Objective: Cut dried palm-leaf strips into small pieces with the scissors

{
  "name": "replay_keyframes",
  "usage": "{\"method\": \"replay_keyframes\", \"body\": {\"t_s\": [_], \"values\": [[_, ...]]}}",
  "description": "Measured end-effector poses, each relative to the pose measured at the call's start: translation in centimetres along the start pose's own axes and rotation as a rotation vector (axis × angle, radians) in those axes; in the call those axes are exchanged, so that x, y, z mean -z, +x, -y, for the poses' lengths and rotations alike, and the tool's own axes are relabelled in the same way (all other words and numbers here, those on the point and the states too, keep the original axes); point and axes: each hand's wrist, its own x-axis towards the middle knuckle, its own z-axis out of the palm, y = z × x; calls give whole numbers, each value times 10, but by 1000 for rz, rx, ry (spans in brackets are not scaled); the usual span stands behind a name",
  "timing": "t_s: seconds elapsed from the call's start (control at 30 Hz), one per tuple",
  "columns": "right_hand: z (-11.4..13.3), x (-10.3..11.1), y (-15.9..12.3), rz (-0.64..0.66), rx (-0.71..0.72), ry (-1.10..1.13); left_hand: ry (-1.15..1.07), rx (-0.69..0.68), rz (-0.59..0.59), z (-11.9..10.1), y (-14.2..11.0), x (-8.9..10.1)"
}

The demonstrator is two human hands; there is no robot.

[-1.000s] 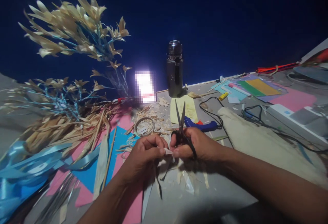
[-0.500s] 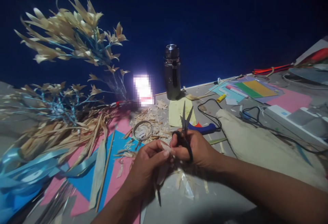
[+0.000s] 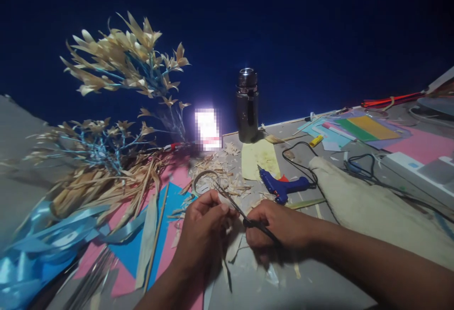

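My left hand (image 3: 204,222) pinches a small pale piece of dried husk (image 3: 224,200) between thumb and fingertips. A thin strip (image 3: 227,272) with a dark tip hangs below that hand. Black-handled scissors (image 3: 234,204) are gripped in my right hand (image 3: 275,225), their blades pointing up and left across the husk piece. Whether the blades touch it I cannot tell. Just beyond my left fingers, a tape roll (image 3: 196,182) lies among husk scraps (image 3: 230,177). A blue glue gun (image 3: 280,185) rests beyond my right hand, partly on yellow paper (image 3: 258,156).
A dark thermos (image 3: 247,116) stands at the back beside a bright, blurred-out light (image 3: 207,128). Husk flowers on blue stems (image 3: 142,59) rise at left above dried husks (image 3: 106,187) and blue ribbon (image 3: 46,234). At right lie a beige cloth (image 3: 365,206), cords and coloured paper (image 3: 376,125).
The scissors have swung from pointing upward to lying across the husk piece at my left fingertips. My right hand has drawn slightly away from my left. The view has shifted a little left.
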Motion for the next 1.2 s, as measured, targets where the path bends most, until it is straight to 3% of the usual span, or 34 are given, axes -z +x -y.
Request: {"method": "replay_keyframes", "body": {"t_s": [0.3,0.43,0.53,0.63,0.7,0.97,1.1,1.2], "values": [[-4,3,2,-29,-21,-26,-23,12,9,2,5,4],[-9,-2,7,-14,8,94,-17,32,30,0,6,5],[-7,-8,11,-135,31,302,0,35,16,-2,5,2],[-2,-11,12,-313,165,426,21,57,-10,1,3,-1],[0,-11,12,-352,245,442,47,103,-8,6,2,-2],[2,-13,8,-275,274,517,-2,133,89,12,-2,-1],[3,-9,6,-234,250,404,-23,158,115,14,0,-2],[5,-2,3,-171,256,323,-74,227,206,13,3,0]]}}
